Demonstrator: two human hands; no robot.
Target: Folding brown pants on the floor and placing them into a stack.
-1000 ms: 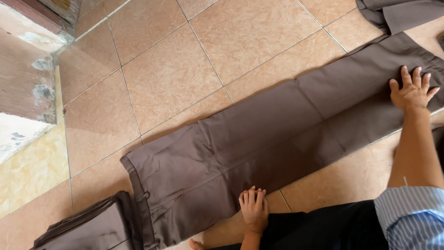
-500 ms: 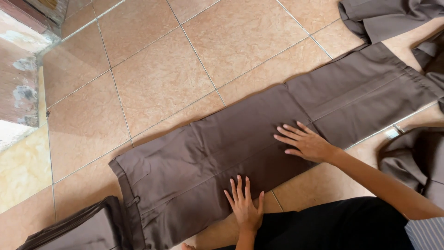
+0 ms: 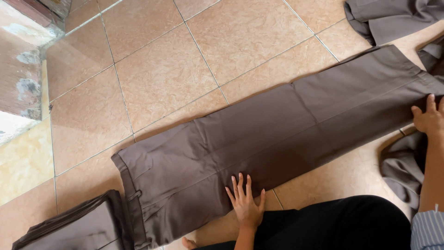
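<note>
- Kneeling on the tiled floor (image 3: 162,69), the person has a pair of brown trousers (image 3: 277,134) laid out flat in front of them, running slantwise from the waistband at the lower left up to the hems at the upper right.
- The left hand (image 3: 245,203) lies flat on the near edge of the trousers around the thigh, fingers spread and pointing away from the body; its grip is apart, palm down, closed on nothing.
- The right hand (image 3: 429,118) is far out on the right, pressed onto the trouser leg close to the hem, fingers open and resting on the cloth rather than pinching it.
- The trousers look folded leg over leg, with a crease line running along their length and a belt loop showing at the waistband.
- Just beside the waistband, at the bottom left corner, sits a folded stack of brown cloth (image 3: 74,229).
- More brown garments (image 3: 393,16) lie rumpled at the top right, and another crumpled piece (image 3: 402,166) sits under the right forearm.
- A striped sleeve (image 3: 428,231) shows at the bottom right, and black-clad legs (image 3: 333,224) fill the lower edge.
</note>
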